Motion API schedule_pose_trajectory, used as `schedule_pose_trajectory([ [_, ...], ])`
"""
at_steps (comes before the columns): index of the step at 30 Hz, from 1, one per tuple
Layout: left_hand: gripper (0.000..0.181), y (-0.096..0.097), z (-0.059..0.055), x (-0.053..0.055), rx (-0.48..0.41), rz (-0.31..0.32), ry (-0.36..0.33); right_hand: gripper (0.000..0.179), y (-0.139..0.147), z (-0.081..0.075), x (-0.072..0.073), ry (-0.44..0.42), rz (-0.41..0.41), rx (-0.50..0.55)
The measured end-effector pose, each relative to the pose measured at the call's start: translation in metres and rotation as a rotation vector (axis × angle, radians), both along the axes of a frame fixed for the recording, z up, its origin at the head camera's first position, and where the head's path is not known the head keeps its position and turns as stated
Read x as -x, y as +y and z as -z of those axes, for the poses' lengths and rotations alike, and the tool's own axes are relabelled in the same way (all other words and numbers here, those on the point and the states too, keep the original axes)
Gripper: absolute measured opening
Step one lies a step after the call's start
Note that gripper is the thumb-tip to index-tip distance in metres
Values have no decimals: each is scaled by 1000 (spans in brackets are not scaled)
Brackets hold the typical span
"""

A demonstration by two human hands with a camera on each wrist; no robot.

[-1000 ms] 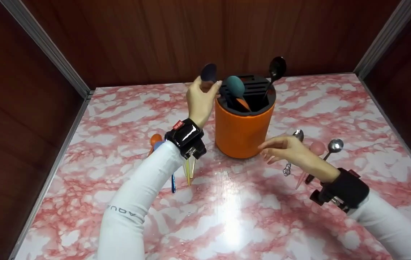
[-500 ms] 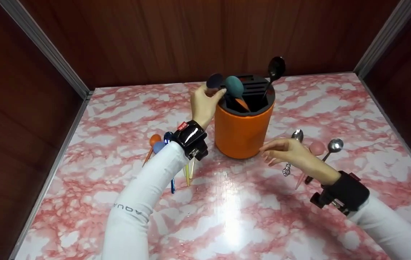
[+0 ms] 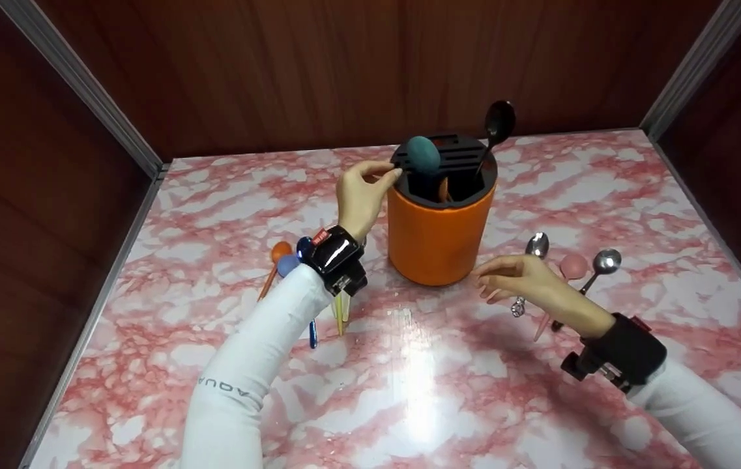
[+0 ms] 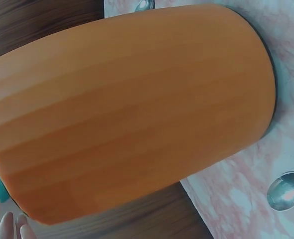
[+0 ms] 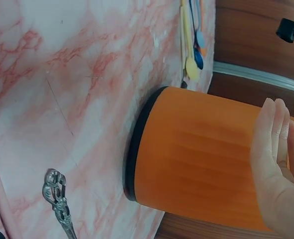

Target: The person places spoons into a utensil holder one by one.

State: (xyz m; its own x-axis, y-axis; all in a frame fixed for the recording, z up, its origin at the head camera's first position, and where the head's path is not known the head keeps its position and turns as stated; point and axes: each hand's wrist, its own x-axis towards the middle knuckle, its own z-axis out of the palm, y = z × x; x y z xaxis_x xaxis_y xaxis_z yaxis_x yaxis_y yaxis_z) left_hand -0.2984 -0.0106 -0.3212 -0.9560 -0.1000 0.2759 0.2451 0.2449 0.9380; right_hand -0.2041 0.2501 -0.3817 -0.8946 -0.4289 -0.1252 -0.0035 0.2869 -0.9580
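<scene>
An orange cylindrical utensil holder (image 3: 435, 244) with a slotted black top stands near the back. A teal spoon (image 3: 423, 155) and a black spoon (image 3: 500, 122) rise from it, bowls upward; an orange piece (image 3: 443, 189) shows inside the opening. My left hand (image 3: 362, 195) is at the holder's left rim, thumb and index finger close together, with no utensil visible between them. In the left wrist view, its fingertips (image 4: 6, 226) appear beside the rim. My right hand (image 3: 517, 277) hovers by the holder's lower right side, fingers loosely bent and holding nothing.
On the left of the marbled table lie an orange spoon (image 3: 281, 251), a light blue spoon (image 3: 287, 264), a dark blue spoon (image 3: 313, 333) and a yellow utensil (image 3: 339, 319). At right lie two metal spoons (image 3: 537, 245) and a pink spoon (image 3: 573, 266). Wooden panels enclose the table.
My left hand has lowered a dark purple spoon at the holder's left rim and released it; its bowl no longer shows. The orange piece inside has shifted more upright. The right hand barely moved.
</scene>
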Motion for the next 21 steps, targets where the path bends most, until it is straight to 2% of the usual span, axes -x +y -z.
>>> schedule_pose_trajectory([
  [4,17,-9,5,-1,-6,-36,-6,31,-2,2,1,-24,-1,45],
  [9,18,-21,16,-1,35,-87,-54,26,-4,3,1,-42,-5,84],
  [21,17,-48,49,6,4,-159,-127,29,-4,6,0,-75,28,85],
])
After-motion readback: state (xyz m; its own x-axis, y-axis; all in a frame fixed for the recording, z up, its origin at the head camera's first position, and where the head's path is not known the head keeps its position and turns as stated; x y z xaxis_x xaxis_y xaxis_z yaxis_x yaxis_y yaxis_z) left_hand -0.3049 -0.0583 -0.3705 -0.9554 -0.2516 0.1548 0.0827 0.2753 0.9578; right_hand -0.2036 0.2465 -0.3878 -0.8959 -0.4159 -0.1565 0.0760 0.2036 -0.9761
